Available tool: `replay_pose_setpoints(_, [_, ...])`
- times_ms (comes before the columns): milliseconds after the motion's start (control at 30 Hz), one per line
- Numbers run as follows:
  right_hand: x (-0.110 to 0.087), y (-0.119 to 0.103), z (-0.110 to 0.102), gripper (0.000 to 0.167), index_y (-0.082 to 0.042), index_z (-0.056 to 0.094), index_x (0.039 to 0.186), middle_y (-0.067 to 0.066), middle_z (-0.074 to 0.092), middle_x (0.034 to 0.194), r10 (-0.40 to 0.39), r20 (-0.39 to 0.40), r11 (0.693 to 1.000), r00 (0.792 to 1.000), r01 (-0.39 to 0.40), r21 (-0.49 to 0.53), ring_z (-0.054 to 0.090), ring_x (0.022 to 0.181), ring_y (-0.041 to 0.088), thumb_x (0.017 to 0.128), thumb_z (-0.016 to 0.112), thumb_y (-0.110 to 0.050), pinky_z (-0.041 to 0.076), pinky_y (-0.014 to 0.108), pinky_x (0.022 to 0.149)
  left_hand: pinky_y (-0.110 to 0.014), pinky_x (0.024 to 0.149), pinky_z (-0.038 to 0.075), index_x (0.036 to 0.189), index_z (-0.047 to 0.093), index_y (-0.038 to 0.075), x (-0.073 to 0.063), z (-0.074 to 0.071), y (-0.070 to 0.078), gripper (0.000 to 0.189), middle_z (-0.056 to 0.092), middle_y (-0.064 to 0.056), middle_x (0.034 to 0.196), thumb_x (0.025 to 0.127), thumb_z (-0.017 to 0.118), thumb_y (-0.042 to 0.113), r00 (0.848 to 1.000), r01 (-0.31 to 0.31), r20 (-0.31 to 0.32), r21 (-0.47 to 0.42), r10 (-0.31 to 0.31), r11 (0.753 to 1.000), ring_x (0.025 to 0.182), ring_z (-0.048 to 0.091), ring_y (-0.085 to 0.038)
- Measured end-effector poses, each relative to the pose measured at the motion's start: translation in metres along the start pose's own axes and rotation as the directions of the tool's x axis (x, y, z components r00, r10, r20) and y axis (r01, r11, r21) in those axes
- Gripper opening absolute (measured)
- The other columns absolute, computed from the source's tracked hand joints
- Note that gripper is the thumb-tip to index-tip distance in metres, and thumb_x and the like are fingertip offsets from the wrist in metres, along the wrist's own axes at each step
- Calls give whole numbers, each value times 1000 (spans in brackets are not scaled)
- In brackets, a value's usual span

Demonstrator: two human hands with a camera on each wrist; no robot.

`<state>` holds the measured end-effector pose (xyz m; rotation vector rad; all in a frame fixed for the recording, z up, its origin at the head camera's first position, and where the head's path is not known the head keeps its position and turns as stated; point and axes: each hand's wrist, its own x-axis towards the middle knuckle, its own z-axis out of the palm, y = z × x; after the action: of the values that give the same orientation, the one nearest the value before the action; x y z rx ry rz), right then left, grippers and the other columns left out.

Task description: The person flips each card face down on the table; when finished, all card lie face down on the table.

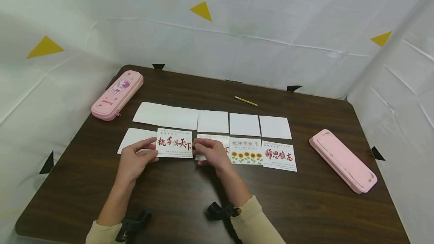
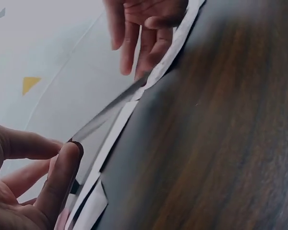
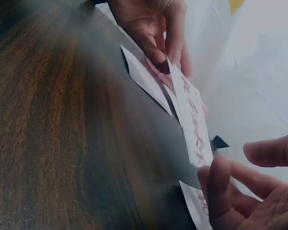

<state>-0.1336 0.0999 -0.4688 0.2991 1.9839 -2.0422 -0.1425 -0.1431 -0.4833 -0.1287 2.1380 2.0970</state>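
Beige fabric sleeves (image 1: 257, 223) below, the left grip (image 1: 134, 157) pinches a thin rectangular card (image 1: 174, 143)

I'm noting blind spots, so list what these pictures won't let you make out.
Head view: part of the printed card behind the right hand, covered by that hand.
Head view: fine print on the held card, too small to read.
Head view: inside of the left pink case, hidden by its closed lid.
Left wrist view: held card's face, seen nearly edge-on.

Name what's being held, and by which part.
A red-lettered Teacher's Day card: the left hand pinches its left edge; the right hand is at the card's right edge, though whether it grips is unclear.
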Motion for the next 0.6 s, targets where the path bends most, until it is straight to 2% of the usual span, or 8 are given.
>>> replay_pose_setpoints(167, [2, -1, 1, 30, 2, 68, 121, 15, 66, 119, -75, 2, 993, 997, 75, -96, 63, 89, 22, 93, 61, -6, 52, 26, 56, -31, 73, 58, 130, 57, -11, -2, -7, 3, 43, 60, -15, 100, 88, 67, -5, 999, 34, 25, -79, -32, 996, 74, 68, -8])
replay_pose_setpoints(367, [5, 1, 0, 28, 6, 70, 115, 22, 69, 106, -177, 0, 979, 984, 176, -105, 64, 80, 13, 88, 62, 7, 56, 31, 63, -31, 79, 57, 132, 52, -15, -4, -12, 8, 48, 70, -2, 106, 91, 69, 4, 996, 79, 63, -185, -69, 980, 86, 68, -10])
replay_pose_setpoints(467, [6, 4, -1, 23, 6, 72, 108, 21, 71, 98, -256, -14, 956, 966, 251, -149, 63, 74, 8, 85, 69, 6, 55, 28, 65, -32, 81, 55, 130, 53, -17, -6, -13, 11, 46, 72, 0, 110, 94, 67, 9, 997, 45, 67, -185, -33, 982, 95, 68, -11])
replay_pose_setpoints(600, [7, 4, -1, 16, 3, 76, 99, 14, 74, 88, -325, -61, 927, 944, 305, -219, 61, 69, 5, 84, 75, -2, 51, 22, 63, -34, 82, 55, 127, 55, -18, -8, -12, 13, 43, 71, -6, 112, 95, 64, 9, 995, -40, 82, -145, 52, 989, 97, 69, -17])
